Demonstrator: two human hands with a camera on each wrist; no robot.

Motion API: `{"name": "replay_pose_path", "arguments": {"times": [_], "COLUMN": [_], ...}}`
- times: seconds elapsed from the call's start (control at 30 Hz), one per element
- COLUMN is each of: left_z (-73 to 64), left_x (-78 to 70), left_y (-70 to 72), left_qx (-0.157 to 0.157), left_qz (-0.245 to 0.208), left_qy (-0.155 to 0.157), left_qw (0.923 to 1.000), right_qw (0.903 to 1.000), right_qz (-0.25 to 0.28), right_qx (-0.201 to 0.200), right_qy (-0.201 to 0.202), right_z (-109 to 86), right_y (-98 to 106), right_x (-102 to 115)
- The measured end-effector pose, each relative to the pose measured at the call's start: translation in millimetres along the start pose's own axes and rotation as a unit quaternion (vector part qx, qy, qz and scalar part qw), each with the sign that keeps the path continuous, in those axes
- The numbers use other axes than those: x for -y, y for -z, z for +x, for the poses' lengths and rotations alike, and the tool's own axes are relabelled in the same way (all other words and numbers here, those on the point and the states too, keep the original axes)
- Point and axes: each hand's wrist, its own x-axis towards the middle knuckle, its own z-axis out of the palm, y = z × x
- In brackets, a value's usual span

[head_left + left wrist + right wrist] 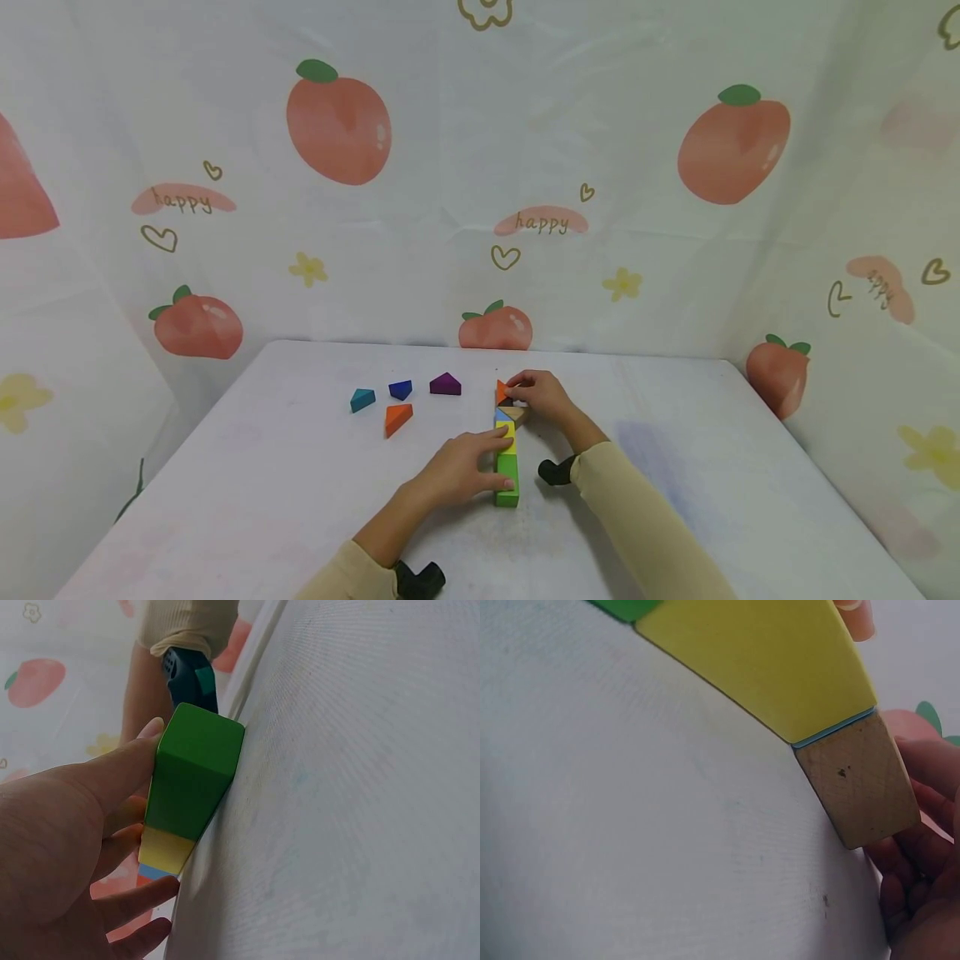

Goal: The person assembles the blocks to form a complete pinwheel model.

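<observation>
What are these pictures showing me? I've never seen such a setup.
There's no machine, just a person's left hand and right hand at a white table. The wide picture is from a head-worn camera; the close-ups are from cameras on each wrist. In a row lie a green block, a yellow block, a light blue block with a wooden block against it, then an orange block at the far end. The left hand touches the green and yellow; the right touches the orange, but I can't tell whether it's gripping. Four loose blocks lie left: teal, blue, purple, another orange.
</observation>
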Motion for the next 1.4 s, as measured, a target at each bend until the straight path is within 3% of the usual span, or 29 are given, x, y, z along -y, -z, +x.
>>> {"name": "replay_pose_path", "arguments": {"times": [0.83, 1.1, 1.4], "left_z": [0.1, 0.3, 1.6], "left_x": [0.3, 0.3, 0.4], "left_y": [0.0, -0.2, -1.0], "left_qx": [-0.004, -0.001, 0.000], "left_qz": [0.000, -0.001, -0.003], "left_qy": [-0.006, -0.005, 0.001], "left_qw": [1.0000, 1.0000, 1.0000], "right_qw": [0.9999, 0.9999, 0.9974], "right_qz": [-0.006, 0.012, 0.071], "right_qx": [0.011, 0.010, 0.004], "right_qy": [0.001, 0.000, -0.016], "right_z": [-3.3, -2.2, -6.1], "right_y": [2, 3, 12], "right_x": [2, -3, -7]}}
